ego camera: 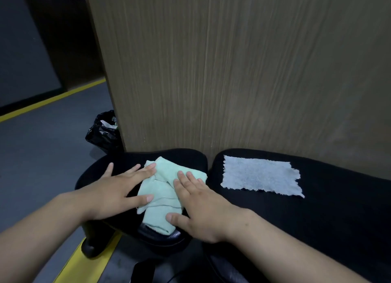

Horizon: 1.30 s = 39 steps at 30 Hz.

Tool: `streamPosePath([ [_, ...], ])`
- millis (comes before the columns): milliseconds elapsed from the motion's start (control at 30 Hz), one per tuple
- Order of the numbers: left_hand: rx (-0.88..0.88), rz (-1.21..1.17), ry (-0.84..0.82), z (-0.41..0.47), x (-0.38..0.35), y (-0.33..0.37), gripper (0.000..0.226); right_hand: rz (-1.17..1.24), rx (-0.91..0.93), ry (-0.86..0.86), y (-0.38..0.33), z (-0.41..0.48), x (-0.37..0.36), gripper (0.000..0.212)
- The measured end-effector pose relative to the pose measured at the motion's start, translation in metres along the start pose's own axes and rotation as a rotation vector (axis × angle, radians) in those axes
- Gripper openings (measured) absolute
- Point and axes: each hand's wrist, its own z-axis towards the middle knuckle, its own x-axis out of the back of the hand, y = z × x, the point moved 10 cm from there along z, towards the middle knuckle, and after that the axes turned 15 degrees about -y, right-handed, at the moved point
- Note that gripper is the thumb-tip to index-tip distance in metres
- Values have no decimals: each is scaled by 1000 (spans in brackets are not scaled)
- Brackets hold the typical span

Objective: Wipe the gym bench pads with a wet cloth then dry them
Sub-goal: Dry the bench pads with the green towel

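Left hand: the left hand [110,189] lies flat, palm down, its fingers [146,169] spread wide and straight; the tips rest on the left edge of the green cloth, gripping nothing.
Right hand: the right hand [201,206] is also flat and open, fingers [191,178] extended over the cloth's right side, thumb pressing its lower part; nothing is clasped.
Green cloth: the green cloth [163,189] is crumpled and folded, lying between and under both sets of fingers, on top of the left pad.
Left pad: the left pad [179,158] is black and rounded, directly beneath the fingers; its near edge looks glossy just below the right thumb.
Right pad: the right pad [328,202] is black, just beside the left one, to the right of the right fingers.
Grey cloth: the grey cloth [262,177] lies spread flat on the right pad, apart from both hands.
Wood panel: the wood panel [232,71] stands upright beyond the fingertips, behind both pads.
Black bag: the black bag [103,132] sits on the floor [42,156], beyond the left fingers, at the panel's edge.
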Motion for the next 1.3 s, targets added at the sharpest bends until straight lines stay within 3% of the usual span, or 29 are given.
streamPosePath([
  [100, 2, -1, 68, -1, 12, 4, 69, 100, 39, -15, 9, -16, 14, 65],
  [200, -1, 2, 204, -4, 28, 12, 86, 129, 14, 158, 31, -39, 45, 32],
  [300, 26, 42, 343, -3, 48, 32, 90, 125, -67, 298, 66, -63, 71, 36],
  [400, 73, 103, 471, 7, 69, 54, 85, 114, -189, 329, 111, -89, 83, 38],
  [600, 2, 121, 633, 46, 94, 121, 44, 94, -401, 351, 191, -137, 79, 38],
  [833, -134, 46, 597, 96, 94, 188, 36, 168, -442, 402, 244, -158, 63, 37],
  [1067, -104, -15, 477, 133, 89, 195, 41, 179, -372, 451, 255, -152, 71, 41],
  [1300, 9, -144, 392, 158, 84, 183, 37, 165, -415, 363, 272, -120, 76, 48],
])
